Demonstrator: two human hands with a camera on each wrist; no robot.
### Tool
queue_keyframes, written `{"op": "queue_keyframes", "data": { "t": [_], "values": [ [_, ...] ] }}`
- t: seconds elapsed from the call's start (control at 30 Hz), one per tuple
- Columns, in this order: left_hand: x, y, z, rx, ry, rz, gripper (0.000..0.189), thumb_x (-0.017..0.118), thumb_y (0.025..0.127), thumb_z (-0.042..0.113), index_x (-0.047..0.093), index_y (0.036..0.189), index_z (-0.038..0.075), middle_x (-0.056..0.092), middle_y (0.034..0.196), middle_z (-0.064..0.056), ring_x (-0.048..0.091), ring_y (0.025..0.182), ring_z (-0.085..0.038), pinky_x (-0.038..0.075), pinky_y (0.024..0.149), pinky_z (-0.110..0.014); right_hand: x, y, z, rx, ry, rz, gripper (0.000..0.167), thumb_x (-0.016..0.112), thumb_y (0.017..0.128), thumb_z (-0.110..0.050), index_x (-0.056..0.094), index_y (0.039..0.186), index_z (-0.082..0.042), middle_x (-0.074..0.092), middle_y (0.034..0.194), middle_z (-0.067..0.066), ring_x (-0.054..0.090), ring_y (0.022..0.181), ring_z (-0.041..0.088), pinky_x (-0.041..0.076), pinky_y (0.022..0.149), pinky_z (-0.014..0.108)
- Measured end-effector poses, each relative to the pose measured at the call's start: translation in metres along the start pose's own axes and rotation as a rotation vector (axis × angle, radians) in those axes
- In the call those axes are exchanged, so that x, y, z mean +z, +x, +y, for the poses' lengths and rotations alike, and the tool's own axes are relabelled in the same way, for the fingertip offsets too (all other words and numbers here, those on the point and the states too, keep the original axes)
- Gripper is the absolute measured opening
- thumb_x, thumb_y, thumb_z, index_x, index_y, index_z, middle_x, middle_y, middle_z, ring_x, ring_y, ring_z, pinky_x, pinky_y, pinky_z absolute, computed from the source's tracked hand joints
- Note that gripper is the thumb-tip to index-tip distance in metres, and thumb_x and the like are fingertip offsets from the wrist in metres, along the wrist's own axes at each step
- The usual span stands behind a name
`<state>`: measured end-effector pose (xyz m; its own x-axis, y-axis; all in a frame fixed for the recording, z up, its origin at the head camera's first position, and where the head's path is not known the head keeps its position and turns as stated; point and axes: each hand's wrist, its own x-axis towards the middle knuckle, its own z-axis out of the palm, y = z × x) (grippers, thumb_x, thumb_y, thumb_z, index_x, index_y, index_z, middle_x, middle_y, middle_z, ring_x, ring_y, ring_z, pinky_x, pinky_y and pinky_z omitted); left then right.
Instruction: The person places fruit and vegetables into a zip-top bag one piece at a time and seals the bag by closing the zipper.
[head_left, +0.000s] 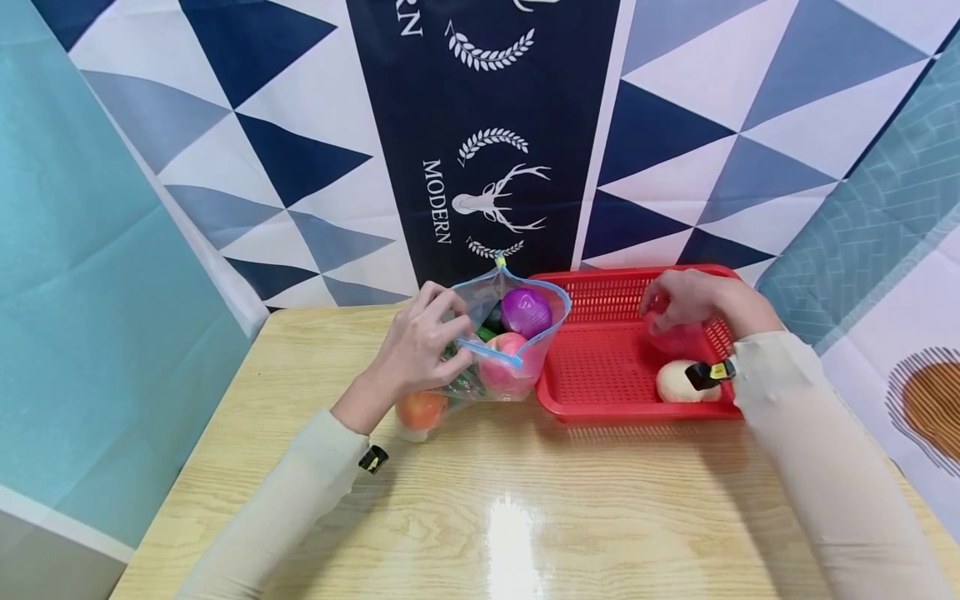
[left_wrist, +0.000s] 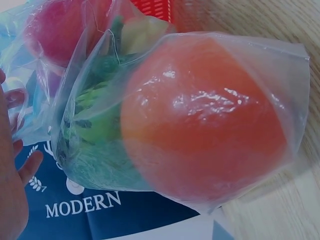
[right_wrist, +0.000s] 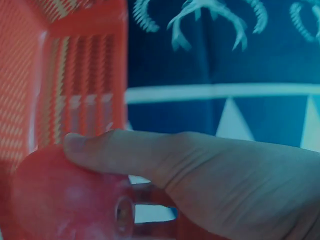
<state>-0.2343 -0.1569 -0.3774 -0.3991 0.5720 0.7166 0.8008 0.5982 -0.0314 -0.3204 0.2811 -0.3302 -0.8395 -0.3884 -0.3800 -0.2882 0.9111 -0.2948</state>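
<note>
My left hand (head_left: 427,337) grips the near left edge of a clear zip bag (head_left: 558,312) with a blue seal, its mouth held wide. Inside the bag are a purple onion (head_left: 525,312), a pink-red peach-like fruit (head_left: 506,358), green vegetables (left_wrist: 95,115) and a large orange-red round fruit (left_wrist: 205,115) at the bottom end. Over in the red basket (head_left: 585,408), my right hand (head_left: 686,298) holds a red round fruit (right_wrist: 70,195) with a small dark hollow at one end. In the right wrist view the thumb lies along its top; the other fingers are mostly hidden.
A whitish round item (head_left: 678,382) lies in the basket's near right corner, partly behind the right wrist strap. The bag stands against the basket's left side on the wooden table (head_left: 450,500). A patterned cloth (head_left: 495,108) hangs close behind both.
</note>
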Motion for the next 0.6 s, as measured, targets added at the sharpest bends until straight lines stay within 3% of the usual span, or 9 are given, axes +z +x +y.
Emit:
{"op": "queue_keyframes", "data": {
  "t": [0.13, 0.3, 0.47, 0.6],
  "values": [
    [0.002, 0.0, 0.0, 0.003, -0.002, 0.005, 0.02, 0.058, 0.089, 0.026, 0.073, 0.087, 0.013, 0.068, 0.104, -0.009, 0.059, 0.106, -0.032, 0.06, 0.077, -0.044, -0.006, -0.004, -0.026, -0.086, -0.017, 0.11, 0.038, 0.085, 0.093, -0.015, 0.077, 0.13, -0.006, 0.076, 0.116, 0.015, 0.07, 0.095, 0.024, 0.065, 0.079, 0.039],
    [0.003, 0.0, -0.001, 0.005, -0.001, 0.006, 0.02, 0.058, 0.089, 0.026, 0.073, 0.086, 0.013, 0.068, 0.104, -0.01, 0.059, 0.106, -0.032, 0.06, 0.077, -0.044, -0.007, -0.009, -0.051, -0.186, 0.037, 0.273, 0.049, 0.089, 0.09, -0.016, 0.077, 0.137, -0.007, 0.074, 0.127, 0.02, 0.069, 0.113, 0.034, 0.067, 0.082, 0.045],
    [0.003, 0.0, 0.0, -0.003, 0.004, -0.005, 0.021, 0.057, 0.089, 0.027, 0.073, 0.086, 0.013, 0.068, 0.105, -0.01, 0.059, 0.107, -0.032, 0.061, 0.076, -0.044, -0.003, -0.014, -0.072, -0.27, 0.106, 0.522, 0.054, 0.089, 0.092, -0.022, 0.076, 0.143, -0.015, 0.063, 0.144, 0.022, 0.063, 0.127, 0.043, 0.068, 0.09, 0.057],
    [0.002, -0.001, 0.0, -0.007, 0.006, -0.007, 0.021, 0.057, 0.089, 0.027, 0.073, 0.085, 0.013, 0.069, 0.105, -0.01, 0.06, 0.108, -0.033, 0.061, 0.077, -0.044, 0.005, -0.017, -0.093, -0.393, 0.243, 0.743, 0.052, 0.091, 0.091, -0.017, 0.076, 0.14, -0.015, 0.063, 0.145, 0.017, 0.063, 0.13, 0.033, 0.066, 0.089, 0.027]
  ]
}}
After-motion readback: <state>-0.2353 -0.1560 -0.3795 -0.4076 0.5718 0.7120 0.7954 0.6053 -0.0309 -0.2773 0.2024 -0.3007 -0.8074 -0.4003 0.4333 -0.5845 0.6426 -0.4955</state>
